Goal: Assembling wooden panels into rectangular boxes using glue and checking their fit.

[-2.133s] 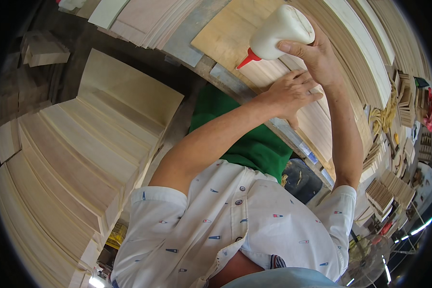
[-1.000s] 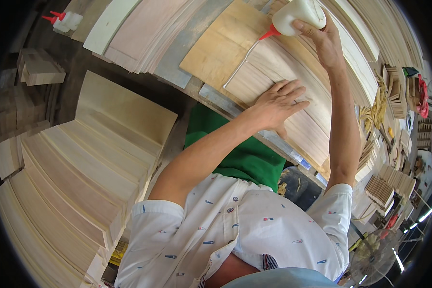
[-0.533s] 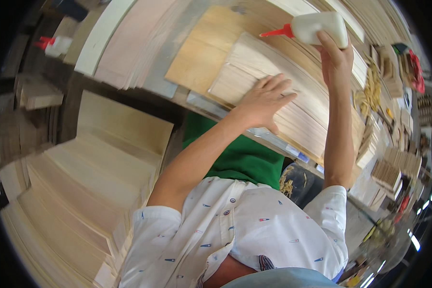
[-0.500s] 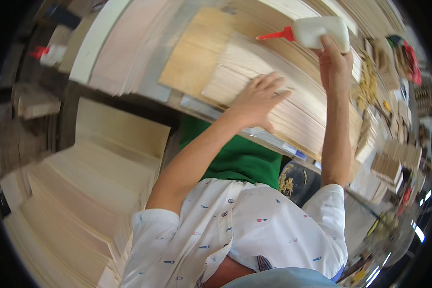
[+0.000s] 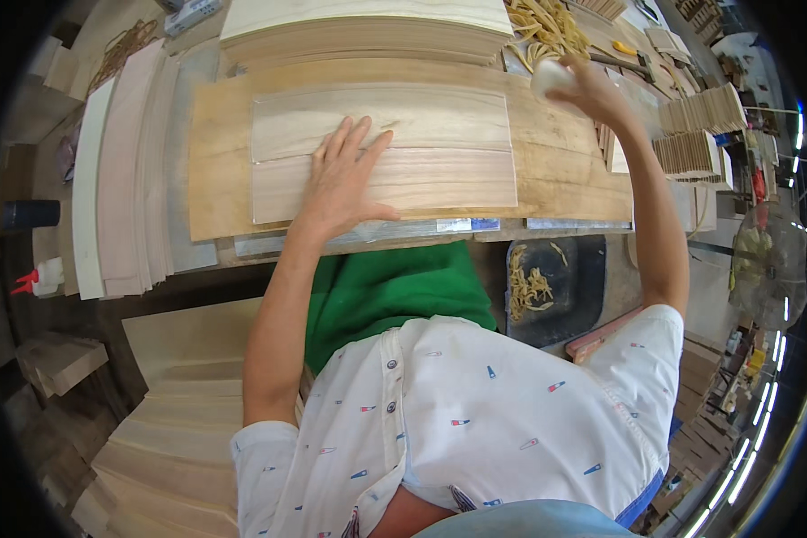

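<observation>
My left hand [image 5: 341,184] lies flat with fingers spread on a pale wood panel [image 5: 448,179]. A lengthwise seam divides the panel into two strips. It rests on a larger tan board [image 5: 569,166] on the workbench. Beyond the panel's far right corner, my right hand [image 5: 594,91] is raised and closed around a white glue bottle [image 5: 545,79]. The bottle is somewhat blurred, and its red nozzle does not show now.
A stack of pale boards [image 5: 368,38] stands behind the panel, another stack [image 5: 125,179] at left. Yellowish strips [image 5: 551,34] lie at the back right, near small wood blocks [image 5: 701,112]. A second white bottle [image 5: 49,274] stands far left. Below the bench is a dark tray-like surface [image 5: 581,287].
The view has turned, so the bench looks level. My right hand has swung the glue bottle away from above the panel, toward the back right. My left hand stays on the panel.
</observation>
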A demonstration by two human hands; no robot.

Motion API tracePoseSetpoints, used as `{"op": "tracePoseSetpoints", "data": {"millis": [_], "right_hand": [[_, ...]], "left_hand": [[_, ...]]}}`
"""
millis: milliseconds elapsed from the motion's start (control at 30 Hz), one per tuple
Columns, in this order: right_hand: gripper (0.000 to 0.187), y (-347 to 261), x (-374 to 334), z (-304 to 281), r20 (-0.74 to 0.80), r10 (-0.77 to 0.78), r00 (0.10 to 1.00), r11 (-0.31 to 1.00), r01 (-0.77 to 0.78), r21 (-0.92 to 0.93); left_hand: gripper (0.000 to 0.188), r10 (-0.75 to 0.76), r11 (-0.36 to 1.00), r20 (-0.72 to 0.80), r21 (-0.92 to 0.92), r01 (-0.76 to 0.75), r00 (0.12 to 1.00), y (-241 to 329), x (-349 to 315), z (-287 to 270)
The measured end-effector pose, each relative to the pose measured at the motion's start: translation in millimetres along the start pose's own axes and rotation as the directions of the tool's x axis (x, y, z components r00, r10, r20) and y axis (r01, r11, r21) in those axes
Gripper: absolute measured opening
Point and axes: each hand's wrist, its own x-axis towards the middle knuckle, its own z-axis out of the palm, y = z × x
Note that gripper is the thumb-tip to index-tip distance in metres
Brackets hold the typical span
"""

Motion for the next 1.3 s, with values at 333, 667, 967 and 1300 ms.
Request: {"op": "tracePoseSetpoints", "data": {"millis": [333, 667, 967, 1300], "right_hand": [[0.030, -48, 25, 16, 0.183, -0.071, 0.981, 0.878, 0.148, -0.456], [0.024, -99, -101, 34, -0.074, -0.160, 0.984, 0.864, 0.176, 0.472], [0.025, -85, -130, 65, 0.018, -0.040, 0.999, 0.748, 0.018, 0.663], [0.025, -94, -138, 59, 0.046, -0.055, 0.997, 0.746, 0.010, 0.666]], "left_hand": [[0.107, 0.099, 0.995, -0.045, 0.016, -0.098, 0.994, -4, -7, 9], [0.071, -0.483, 0.704, -0.562, 0.206, 0.679, 0.671, -159, -76, -140], [0.087, -0.712, 0.545, -0.483, 0.079, 0.835, 0.510, -192, -109, -177], [0.086, -0.704, 0.591, -0.558, -0.119, 0.798, 0.439, -181, -108, -172]]}}
